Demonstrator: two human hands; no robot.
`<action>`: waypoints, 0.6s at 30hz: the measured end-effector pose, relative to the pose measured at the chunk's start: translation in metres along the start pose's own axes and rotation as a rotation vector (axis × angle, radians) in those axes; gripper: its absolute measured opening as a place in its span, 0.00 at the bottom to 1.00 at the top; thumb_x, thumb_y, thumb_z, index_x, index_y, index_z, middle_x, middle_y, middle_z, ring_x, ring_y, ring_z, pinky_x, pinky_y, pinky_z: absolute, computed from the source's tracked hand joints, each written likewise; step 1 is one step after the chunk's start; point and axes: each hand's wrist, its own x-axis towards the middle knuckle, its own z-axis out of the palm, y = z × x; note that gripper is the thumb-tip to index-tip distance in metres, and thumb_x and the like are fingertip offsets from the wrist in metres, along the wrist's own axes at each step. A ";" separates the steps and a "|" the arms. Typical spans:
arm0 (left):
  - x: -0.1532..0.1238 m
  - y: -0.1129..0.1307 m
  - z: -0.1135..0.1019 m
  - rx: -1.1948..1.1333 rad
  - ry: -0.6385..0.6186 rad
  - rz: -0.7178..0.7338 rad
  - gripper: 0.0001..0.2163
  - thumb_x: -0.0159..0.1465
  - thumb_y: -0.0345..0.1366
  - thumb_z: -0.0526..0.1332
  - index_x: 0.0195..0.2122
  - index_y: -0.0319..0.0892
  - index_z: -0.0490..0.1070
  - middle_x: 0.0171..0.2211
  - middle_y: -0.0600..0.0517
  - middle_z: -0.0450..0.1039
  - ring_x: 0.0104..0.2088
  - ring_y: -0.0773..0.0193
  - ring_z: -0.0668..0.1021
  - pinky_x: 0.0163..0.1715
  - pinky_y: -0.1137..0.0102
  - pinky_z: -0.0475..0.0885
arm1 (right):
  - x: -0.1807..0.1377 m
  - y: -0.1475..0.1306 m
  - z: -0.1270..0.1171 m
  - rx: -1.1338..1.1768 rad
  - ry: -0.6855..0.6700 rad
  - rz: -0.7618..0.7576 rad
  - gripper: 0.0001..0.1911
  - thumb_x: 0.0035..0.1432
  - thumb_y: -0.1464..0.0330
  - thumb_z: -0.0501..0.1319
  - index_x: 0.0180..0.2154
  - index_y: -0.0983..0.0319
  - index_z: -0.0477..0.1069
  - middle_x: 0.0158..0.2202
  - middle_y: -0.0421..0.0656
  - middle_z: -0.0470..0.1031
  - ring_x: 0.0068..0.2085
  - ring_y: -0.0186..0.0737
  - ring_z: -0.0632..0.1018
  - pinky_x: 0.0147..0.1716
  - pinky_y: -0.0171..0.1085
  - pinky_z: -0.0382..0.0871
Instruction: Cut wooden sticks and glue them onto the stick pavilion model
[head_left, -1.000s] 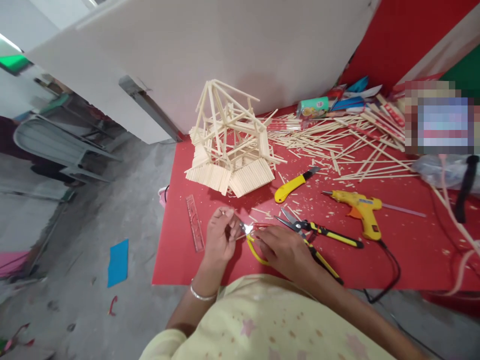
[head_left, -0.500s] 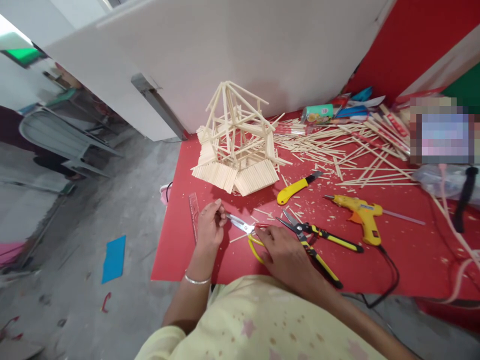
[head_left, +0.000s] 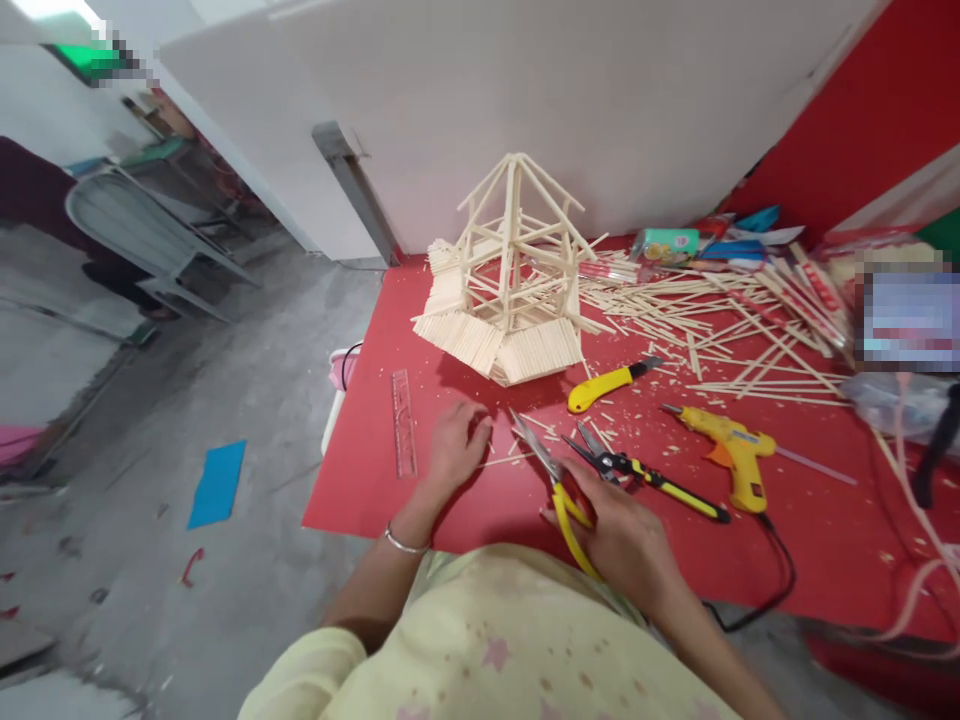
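Scissors [head_left: 564, 505] with yellow and red handles are in my right hand [head_left: 619, 530], which is closed round the handles. Their blades point up and left, just over the table. My left hand [head_left: 455, 445] is low over the red table to the left of the blade tips. Its fingers are curled in, and whatever they may hold is hidden. A thin wooden stick [head_left: 508, 460] lies between my hands. Left of my left hand is a clear ruler [head_left: 403, 425]. Beyond both hands stands a tower-like model [head_left: 504, 330] built of wooden sticks.
Pliers-like cutters [head_left: 660, 485], a yellow utility knife [head_left: 604, 388] and a yellow glue gun [head_left: 731, 450] lie at right. Behind them spreads a heap of wooden sticks [head_left: 667, 310]. A white wall [head_left: 600, 100] borders the table's back. A blue sheet [head_left: 217, 485] lies on the floor.
My left hand has come away from the blade tips and lowered to the table. The scissors have turned upward and shifted right with my right hand. The camera view has shifted left.
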 end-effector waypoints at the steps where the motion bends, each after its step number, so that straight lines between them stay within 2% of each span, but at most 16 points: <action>1: -0.001 0.002 0.002 0.064 -0.012 0.041 0.08 0.63 0.38 0.65 0.42 0.45 0.78 0.40 0.46 0.77 0.42 0.54 0.75 0.46 0.61 0.67 | -0.002 0.002 -0.005 0.020 -0.017 0.009 0.28 0.63 0.57 0.62 0.62 0.55 0.64 0.50 0.46 0.81 0.45 0.47 0.82 0.40 0.40 0.75; 3: 0.000 0.006 0.003 0.128 0.022 0.087 0.09 0.63 0.41 0.65 0.41 0.44 0.78 0.39 0.45 0.77 0.42 0.53 0.75 0.47 0.59 0.67 | -0.006 0.003 -0.011 0.054 -0.030 0.015 0.25 0.63 0.57 0.62 0.59 0.56 0.67 0.50 0.46 0.81 0.45 0.46 0.83 0.40 0.40 0.76; 6: 0.009 0.008 0.003 0.099 0.158 0.131 0.07 0.65 0.40 0.64 0.39 0.45 0.79 0.38 0.45 0.78 0.43 0.53 0.76 0.49 0.58 0.67 | -0.009 0.005 -0.013 0.090 -0.003 0.004 0.22 0.64 0.59 0.61 0.58 0.58 0.69 0.49 0.48 0.81 0.44 0.46 0.83 0.41 0.40 0.76; 9: 0.025 0.008 0.005 0.033 0.243 0.208 0.08 0.65 0.38 0.64 0.43 0.46 0.79 0.43 0.44 0.78 0.49 0.52 0.76 0.55 0.55 0.65 | -0.007 0.008 -0.013 0.129 0.023 -0.002 0.24 0.63 0.60 0.62 0.58 0.60 0.69 0.47 0.49 0.81 0.43 0.46 0.83 0.42 0.41 0.77; 14: 0.047 0.008 0.016 0.140 0.195 0.291 0.13 0.66 0.40 0.61 0.50 0.44 0.77 0.50 0.41 0.77 0.56 0.47 0.73 0.59 0.50 0.62 | 0.004 0.009 -0.021 0.200 0.081 -0.009 0.25 0.63 0.61 0.61 0.59 0.59 0.67 0.49 0.48 0.81 0.43 0.45 0.82 0.43 0.41 0.77; 18: 0.055 0.009 0.024 0.269 0.178 0.303 0.15 0.67 0.40 0.59 0.52 0.43 0.75 0.54 0.40 0.76 0.59 0.44 0.70 0.60 0.48 0.60 | 0.011 0.008 -0.032 0.148 0.196 -0.034 0.23 0.62 0.63 0.61 0.59 0.59 0.67 0.47 0.48 0.80 0.41 0.46 0.82 0.43 0.43 0.76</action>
